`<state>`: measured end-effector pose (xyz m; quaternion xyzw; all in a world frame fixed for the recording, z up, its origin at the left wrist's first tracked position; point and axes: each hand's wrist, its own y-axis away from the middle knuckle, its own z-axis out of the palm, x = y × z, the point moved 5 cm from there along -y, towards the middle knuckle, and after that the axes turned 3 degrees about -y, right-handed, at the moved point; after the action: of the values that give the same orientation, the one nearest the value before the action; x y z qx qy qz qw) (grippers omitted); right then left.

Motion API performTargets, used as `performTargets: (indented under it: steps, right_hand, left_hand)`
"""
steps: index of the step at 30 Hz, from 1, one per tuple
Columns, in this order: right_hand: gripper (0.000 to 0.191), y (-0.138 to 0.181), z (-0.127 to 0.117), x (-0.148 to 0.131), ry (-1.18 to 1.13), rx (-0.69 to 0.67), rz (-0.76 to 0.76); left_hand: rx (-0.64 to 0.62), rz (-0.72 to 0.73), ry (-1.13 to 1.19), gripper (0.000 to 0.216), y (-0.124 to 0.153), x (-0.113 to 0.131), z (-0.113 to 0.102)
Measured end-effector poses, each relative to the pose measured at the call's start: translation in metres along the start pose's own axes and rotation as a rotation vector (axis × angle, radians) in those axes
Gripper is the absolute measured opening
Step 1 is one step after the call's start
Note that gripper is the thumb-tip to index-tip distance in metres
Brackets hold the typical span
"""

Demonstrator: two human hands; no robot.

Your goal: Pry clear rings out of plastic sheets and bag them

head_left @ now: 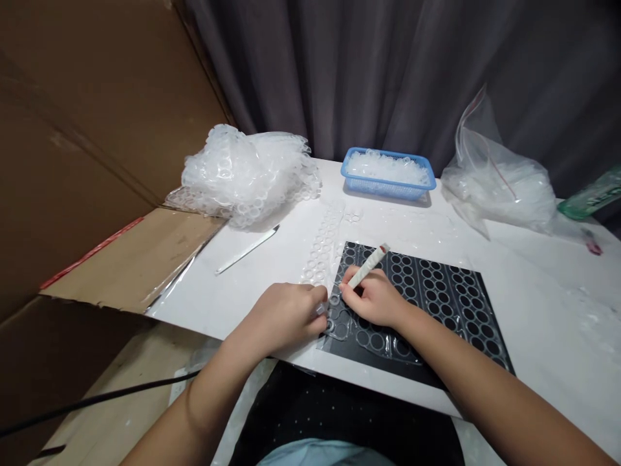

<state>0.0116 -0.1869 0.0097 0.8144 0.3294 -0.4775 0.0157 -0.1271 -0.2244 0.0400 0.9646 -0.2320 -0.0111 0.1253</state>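
My right hand (376,301) grips a slim tool by its pale wrapped handle (367,266); its working tip is hidden under my fingers. That hand rests over a black board (339,346) at the table's front edge. Clear plastic sheets with rows of ring shapes (431,291) lie on the board. Just to the left, my left hand (291,317) is closed, its fingertips pinching a small clear plastic piece (320,309) at the board's left edge. A clear strip of rings (320,249) lies on the white table beyond my left hand.
A heap of clear ring sheets (247,171) sits at back left, with a thin silvery tool (247,250) before it. At the back stand a blue basket (388,189) of clear rings, a zip bag (504,188) and a green bottle (589,194). Cardboard (130,259) borders the left.
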Motion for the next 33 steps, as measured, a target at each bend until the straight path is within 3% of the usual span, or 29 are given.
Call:
performTargets:
  steps: [4, 10, 15, 19, 22, 26, 33]
  right_hand:
    - [0.013, 0.000, -0.001, -0.001, 0.016, -0.009, 0.001]
    - [0.012, -0.001, -0.002, -0.002, -0.008, 0.010, -0.021]
    - [0.012, -0.001, -0.003, -0.002, -0.011, 0.004, -0.033]
    - [0.012, 0.000, -0.002, 0.000, 0.008, 0.009, -0.014]
    - [0.012, 0.001, -0.001, 0.002, 0.020, 0.012, -0.015]
    - [0.015, 0.001, -0.002, 0.002, -0.013, -0.010, 0.000]
    - [0.011, 0.004, 0.002, -0.012, -0.220, -0.112, 0.138]
  left_hand:
    - [0.095, -0.051, 0.088, 0.022, -0.004, 0.000, -0.004]
    - [0.007, -0.054, -0.026, 0.017, -0.017, 0.010, 0.000]
    - [0.057, -0.003, -0.036, 0.016, -0.016, 0.013, 0.005]
    - [0.154, -0.012, 0.100, 0.017, -0.007, 0.010, 0.013]
    - [0.290, -0.034, 0.357, 0.019, 0.007, 0.000, 0.013]
    - [0.474, -0.171, 0.608, 0.021, 0.034, -0.022, 0.003]
    - [0.101, -0.057, 0.343, 0.023, 0.039, 0.005, 0.011]
